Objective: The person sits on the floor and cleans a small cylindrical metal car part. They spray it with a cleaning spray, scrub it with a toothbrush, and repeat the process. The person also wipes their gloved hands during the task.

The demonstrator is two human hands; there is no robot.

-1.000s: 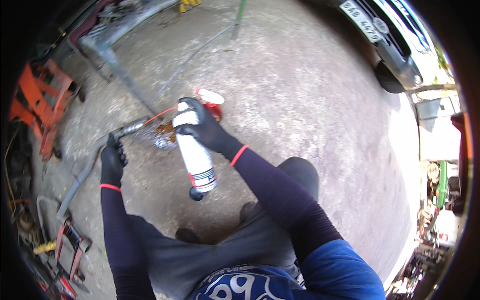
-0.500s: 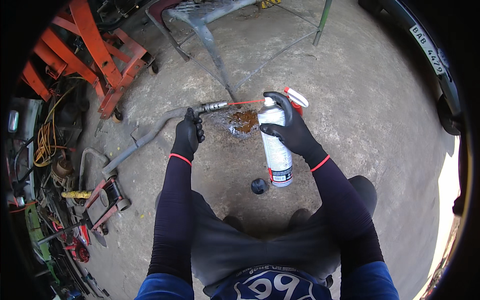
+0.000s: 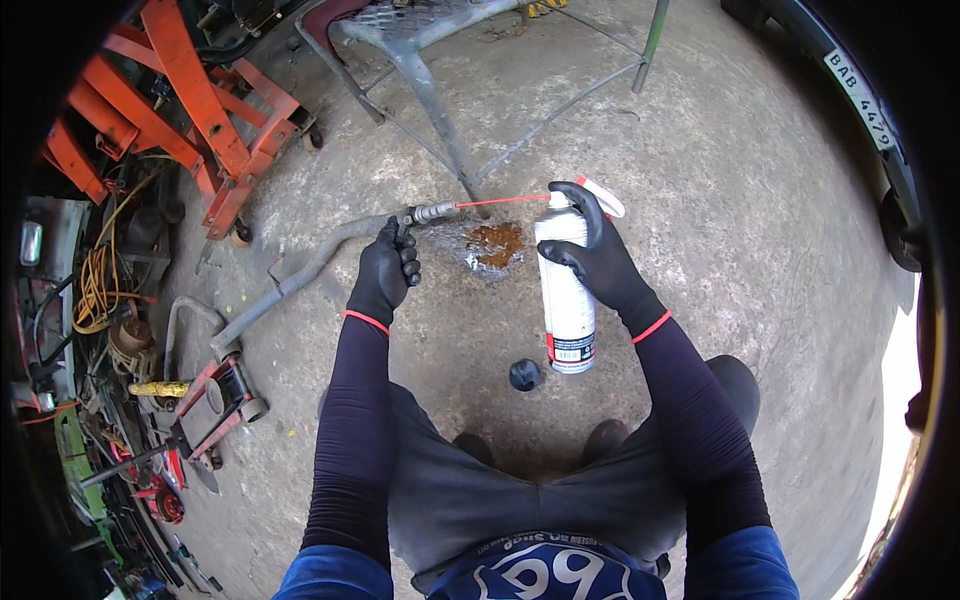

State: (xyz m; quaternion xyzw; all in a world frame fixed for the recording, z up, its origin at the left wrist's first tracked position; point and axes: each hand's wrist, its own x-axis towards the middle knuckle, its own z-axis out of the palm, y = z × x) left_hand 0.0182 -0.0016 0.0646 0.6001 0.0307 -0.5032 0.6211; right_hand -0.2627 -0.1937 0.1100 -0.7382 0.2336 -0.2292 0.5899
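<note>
My left hand (image 3: 386,268), in a black glove, is closed around a bent grey metal pipe (image 3: 300,278) near its silvery ribbed end fitting (image 3: 434,212). In my gloved right hand (image 3: 598,250) is a white spray can (image 3: 567,300), held upright with a finger over its nozzle. A thin red straw (image 3: 505,201) runs left from the nozzle, its tip at the mouth of the fitting. A white and red plastic piece (image 3: 603,198) sticks out behind the can's top. Below the fitting lies a wet, rusty-brown puddle (image 3: 497,244) on the concrete.
A black cap (image 3: 524,375) lies on the floor left of the can's base. Ahead stands a metal stand (image 3: 430,85). An orange wheeled frame (image 3: 215,130), a floor jack (image 3: 215,405) and coiled orange cable (image 3: 92,285) are at the left. A vehicle (image 3: 845,75) is at far right.
The spray can has moved slightly right, away from the fitting, and more of the red straw shows outside it. The whole view has shifted a little; both grips stay the same.
</note>
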